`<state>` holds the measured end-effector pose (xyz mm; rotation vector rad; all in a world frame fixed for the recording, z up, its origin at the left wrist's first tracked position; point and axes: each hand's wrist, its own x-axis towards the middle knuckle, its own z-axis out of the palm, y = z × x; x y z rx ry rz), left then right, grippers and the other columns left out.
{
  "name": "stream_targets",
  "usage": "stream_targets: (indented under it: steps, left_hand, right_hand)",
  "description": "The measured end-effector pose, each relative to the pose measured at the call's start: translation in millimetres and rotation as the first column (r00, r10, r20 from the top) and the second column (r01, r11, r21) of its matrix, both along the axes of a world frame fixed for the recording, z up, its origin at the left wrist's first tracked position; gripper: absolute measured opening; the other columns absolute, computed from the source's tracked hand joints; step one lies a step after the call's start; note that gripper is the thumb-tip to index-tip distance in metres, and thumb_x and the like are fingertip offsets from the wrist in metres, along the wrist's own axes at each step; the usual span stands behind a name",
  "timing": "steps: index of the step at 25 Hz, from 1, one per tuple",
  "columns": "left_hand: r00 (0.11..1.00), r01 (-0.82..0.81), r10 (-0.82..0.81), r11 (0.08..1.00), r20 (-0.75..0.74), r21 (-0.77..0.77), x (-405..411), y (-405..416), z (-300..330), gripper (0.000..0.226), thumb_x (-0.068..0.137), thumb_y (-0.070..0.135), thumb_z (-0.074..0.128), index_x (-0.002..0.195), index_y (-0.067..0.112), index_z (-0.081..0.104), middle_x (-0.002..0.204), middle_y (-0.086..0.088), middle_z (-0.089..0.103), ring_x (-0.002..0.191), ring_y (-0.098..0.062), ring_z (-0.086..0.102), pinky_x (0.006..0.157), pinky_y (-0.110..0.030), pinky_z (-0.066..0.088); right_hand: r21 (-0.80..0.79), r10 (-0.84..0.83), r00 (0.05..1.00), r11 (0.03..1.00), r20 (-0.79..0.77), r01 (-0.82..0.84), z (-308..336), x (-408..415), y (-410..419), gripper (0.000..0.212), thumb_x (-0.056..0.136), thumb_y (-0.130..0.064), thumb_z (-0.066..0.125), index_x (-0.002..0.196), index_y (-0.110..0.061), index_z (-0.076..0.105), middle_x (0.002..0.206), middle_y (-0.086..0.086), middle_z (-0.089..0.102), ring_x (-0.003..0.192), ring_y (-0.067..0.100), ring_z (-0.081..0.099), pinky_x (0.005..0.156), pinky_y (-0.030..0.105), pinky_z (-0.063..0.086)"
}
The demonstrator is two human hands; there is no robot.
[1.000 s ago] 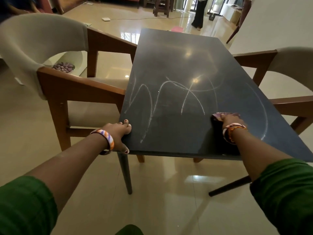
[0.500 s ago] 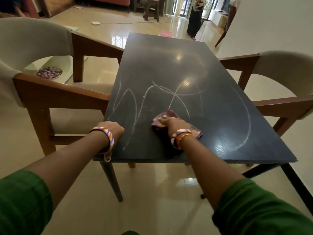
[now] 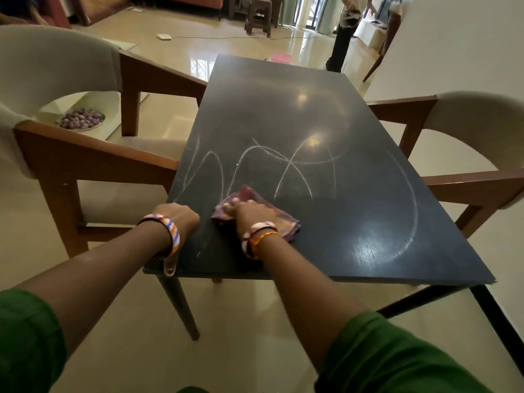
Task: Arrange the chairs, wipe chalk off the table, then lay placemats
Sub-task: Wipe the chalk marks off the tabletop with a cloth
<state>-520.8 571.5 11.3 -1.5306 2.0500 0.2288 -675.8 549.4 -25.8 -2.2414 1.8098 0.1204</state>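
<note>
Cloth [image 3: 279,221]: crumpled, lying on the near left part of the bench, just beside the left hand.
Bench [image 3: 283,109]: dark rectangle, long axis running away from the person.
Chalk [image 3: 286,165]: white loops across the near half.
Plate [image 3: 80,120]: on the floor at left, holding purple round things.
Right hand [image 3: 249,211]: fingers curled down onto the cloth, pressing it.
Left hand [image 3: 178,215]: grips the bench's left edge near the corner.
Chairs: one at the left [image 3: 71,123], one at the right [image 3: 467,151].

Both arms extended forward and down, green sleeves pushed up forearms. Left hand [image 3: 178,216] knuckles up, fingers curled out of sight, striped bangle at wrist. Right hand [image 3: 251,213] palm down, fingers bent forward, bangle and thread bands at wrist.
</note>
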Motion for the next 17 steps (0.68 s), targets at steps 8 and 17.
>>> stream_targets:
  steps: [8,17]
  left_hand:
    - [0.993,-0.08,0.082,0.996,-0.083,0.024,17.0,1.3,-6.1,0.057,0.06,0.036,0.084,0.105,0.013,0.057,0.091,-0.001,0.058,0.089,-0.019,0.063,0.079,-0.026,0.053]
    - [1.0,0.015,-0.015,1.0,-0.006,-0.014,4.8,-5.1,-4.4,0.049,0.069,0.033,0.078,0.11,0.012,0.058,0.093,-0.003,0.06,0.082,-0.017,0.06,0.068,-0.021,0.045]
  right_hand:
    - [-0.033,-0.487,0.873,0.872,0.02,0.488,17.5,-148.1,-38.5,0.044,0.091,-0.023,0.058,0.131,-0.04,0.05,0.142,0.011,0.044,0.125,0.037,0.047,0.101,0.04,0.038]
    - [-0.063,-0.086,0.996,0.994,-0.021,0.084,8.6,-10.8,5.8,0.043,0.099,-0.022,0.042,0.142,-0.026,0.036,0.15,0.006,0.033,0.133,0.032,0.037,0.102,0.051,0.036]
